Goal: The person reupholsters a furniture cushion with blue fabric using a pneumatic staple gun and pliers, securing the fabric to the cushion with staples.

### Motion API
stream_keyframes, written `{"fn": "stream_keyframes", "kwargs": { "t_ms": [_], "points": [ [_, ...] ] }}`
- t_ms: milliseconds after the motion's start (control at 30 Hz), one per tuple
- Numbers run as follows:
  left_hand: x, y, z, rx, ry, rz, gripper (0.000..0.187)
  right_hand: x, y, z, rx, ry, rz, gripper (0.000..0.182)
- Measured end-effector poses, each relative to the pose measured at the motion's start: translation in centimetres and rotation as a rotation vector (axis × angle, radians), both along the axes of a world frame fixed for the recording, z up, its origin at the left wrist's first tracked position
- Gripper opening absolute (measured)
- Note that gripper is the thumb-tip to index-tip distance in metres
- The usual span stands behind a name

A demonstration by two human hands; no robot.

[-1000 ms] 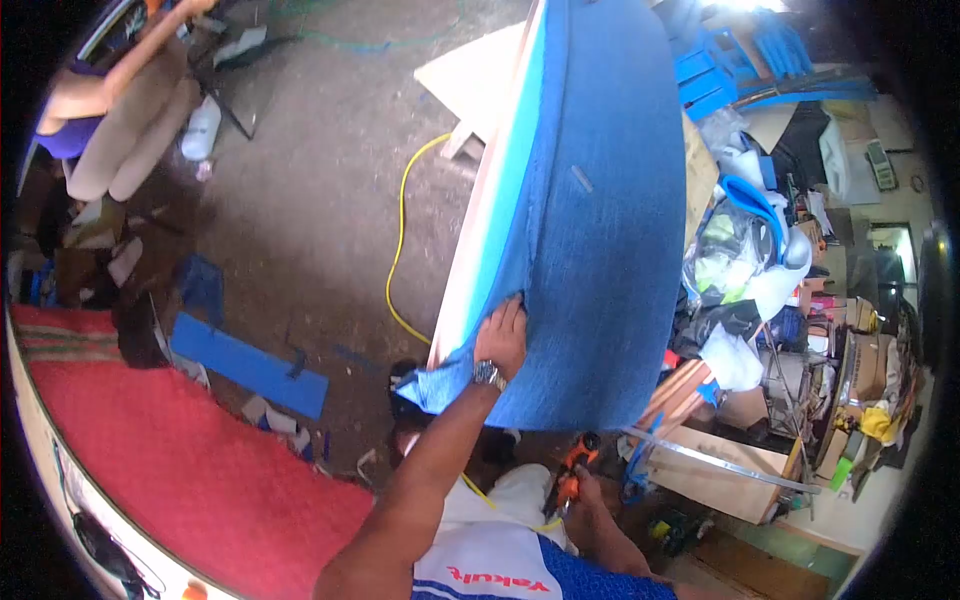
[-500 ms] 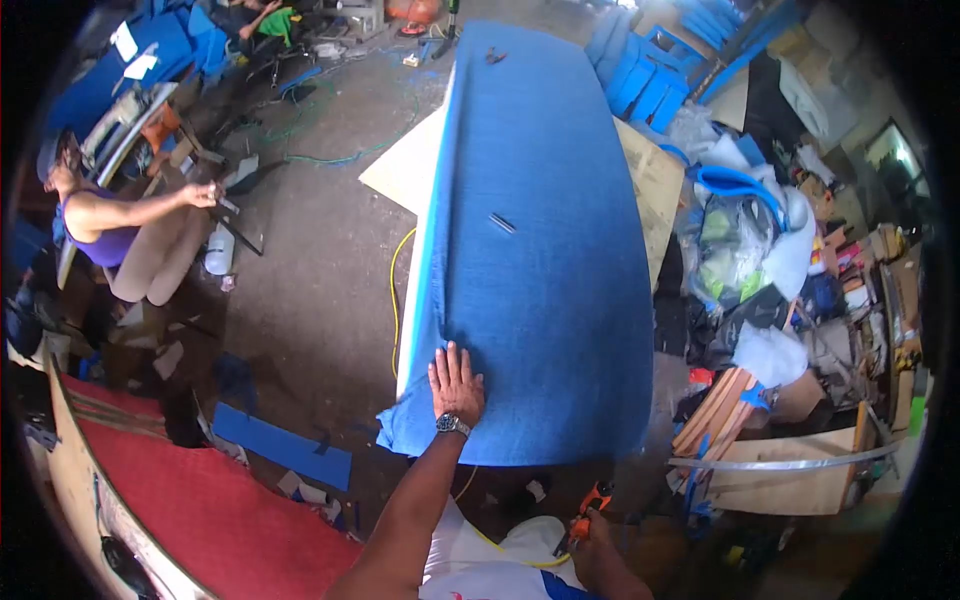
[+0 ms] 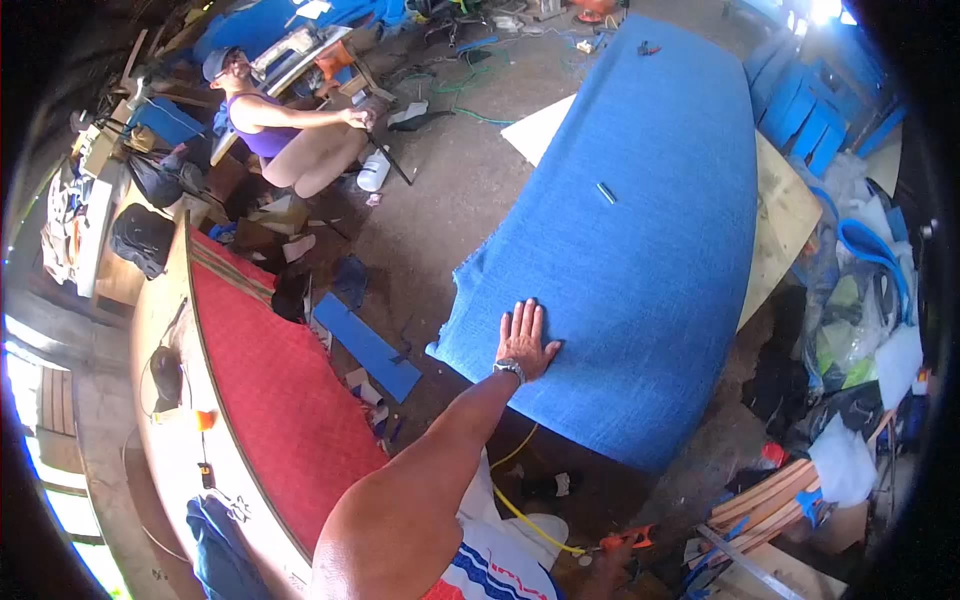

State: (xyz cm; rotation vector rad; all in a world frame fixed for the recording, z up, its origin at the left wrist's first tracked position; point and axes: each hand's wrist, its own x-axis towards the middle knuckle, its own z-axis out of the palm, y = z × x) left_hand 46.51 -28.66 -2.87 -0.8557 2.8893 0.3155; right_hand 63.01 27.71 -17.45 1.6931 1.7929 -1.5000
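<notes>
Blue fabric (image 3: 640, 260) lies over a long panel with a curved side. My left hand (image 3: 525, 338) rests flat on it near the close end, fingers stretched out, a watch on the wrist. The fabric's frayed left edge hangs over the panel's side. Low in the view, my right hand (image 3: 606, 572) is blurred, wrapped round an orange staple gun (image 3: 628, 540) with a yellow hose (image 3: 525, 515) running to it. A small metallic strip (image 3: 606, 193) and a dark hand tool (image 3: 648, 48) lie on the fabric.
A red-covered panel (image 3: 270, 390) stands at my left, beside a blue strip (image 3: 367, 347) on the floor. A co-worker (image 3: 290, 130) squats at the upper left near a sewing machine (image 3: 292, 45). Plastic bags (image 3: 860, 300) and wood strips (image 3: 770, 505) crowd the right.
My view has turned left, so the panel appears farther right and slanted. The fabric now covers the pale left side that showed before. My left hand stays flat on the fabric.
</notes>
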Motion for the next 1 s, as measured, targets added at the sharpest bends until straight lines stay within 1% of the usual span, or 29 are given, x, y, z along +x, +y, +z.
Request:
{"fn": "stream_keyframes", "kwargs": {
  "t_ms": [33, 67, 100, 133, 200, 233, 267, 300, 333, 367, 433, 533, 567, 600, 633, 667, 700, 733, 767, 833, 900, 1000],
  "points": [
    [0.0, 0.1, -0.1, -0.020, 0.006, 0.009, 0.085, -1.1, 1.3, -0.1, 0.024, -0.131, 0.074, 0.055],
    [-0.1, 0.2, -0.2, -0.035, 0.010, 0.009, 0.086, -1.0, 1.6, 0.6, 0.142, -0.168, 0.239, 0.064],
    [-0.1, 0.3, -0.3, -0.047, 0.018, 0.004, 0.086, -1.3, 0.9, 2.6, 0.274, -0.214, 0.396, 0.073],
    [-0.1, 0.4, -0.2, -0.051, 0.027, 0.003, 0.087, -2.0, -1.6, 5.5, 0.496, -0.159, 0.652, 0.077],
    [-0.2, 0.4, -0.5, -0.068, 0.049, -0.022, 0.086, -3.4, -3.0, 4.8, 0.635, 0.023, 0.662, 0.080],
    [-0.1, 0.4, -1.0, -0.076, 0.061, -0.021, 0.086, -4.8, -3.4, 3.9, 0.684, 0.106, 0.740, 0.080],
    [0.3, 0.0, -2.0, -0.096, 0.150, -0.039, 0.084, -6.1, -3.3, 3.0, 0.647, 0.184, 0.767, 0.076],
    [0.1, 0.0, -2.0, -0.087, 0.200, -0.042, 0.083, -7.9, -3.5, 1.8, 0.489, 0.250, 0.718, 0.072],
    [0.2, 0.3, -1.5, -0.076, 0.234, -0.034, 0.081, -9.6, -3.8, 0.9, 0.261, 0.283, 0.604, 0.068],
    [0.5, 0.7, -1.3, -0.059, 0.218, -0.014, 0.081, -11.0, -4.6, 0.1, 0.073, 0.242, 0.481, 0.064],
    [0.7, 0.8, -1.1, -0.065, 0.217, -0.001, 0.079, -15.0, -4.4, -7.3, -0.018, 0.157, 0.109, 0.053],
    [0.6, 0.5, -1.8, -0.095, 0.246, -0.038, 0.074, -13.3, -7.9, -11.6, -0.619, 0.621, -0.166, 0.035],
    [0.7, 0.3, -2.1, -0.092, 0.241, -0.049, 0.074, -12.6, -9.3, -13.3, -0.190, 0.760, 0.225, 0.035],
    [0.9, 0.4, -2.0, -0.085, 0.236, -0.055, 0.073, -11.5, -9.8, -17.2, 0.261, 0.855, 0.613, 0.035],
    [0.8, 0.3, -2.0, -0.083, 0.238, -0.065, 0.072, -11.0, -10.8, -19.6, 0.730, 0.911, 0.983, 0.036],
    [0.9, 0.3, -2.2, -0.106, 0.281, -0.069, 0.070, -10.3, -11.1, -21.8, 0.709, 0.668, 1.232, 0.039],
    [1.4, 0.3, -2.4, -0.099, 0.299, -0.087, 0.069, -9.5, -12.4, -23.0, 0.638, 0.487, 1.332, 0.038],
    [2.1, 0.0, -2.4, -0.092, 0.322, -0.119, 0.068, -8.5, -14.0, -24.4, 0.550, 0.368, 1.302, 0.038],
    [1.7, -0.1, -2.3, -0.086, 0.365, -0.179, 0.067, -8.0, -15.7, -25.9, 0.504, 0.311, 1.235, 0.037],
    [2.1, 0.1, -2.3, -0.069, 0.440, -0.230, 0.058, -7.7, -19.3, -28.7, 0.468, 0.241, 1.082, 0.037],
    [2.5, -0.3, -2.5, 0.062, 0.532, -0.328, 0.050, -8.4, -22.3, -31.3, 0.455, 0.232, 0.951, 0.036],
    [3.9, -0.2, -3.6, 0.108, 0.640, -0.472, 0.043, -9.5, -25.7, -35.0, 0.415, 0.236, 0.807, 0.035]
  ]
}}
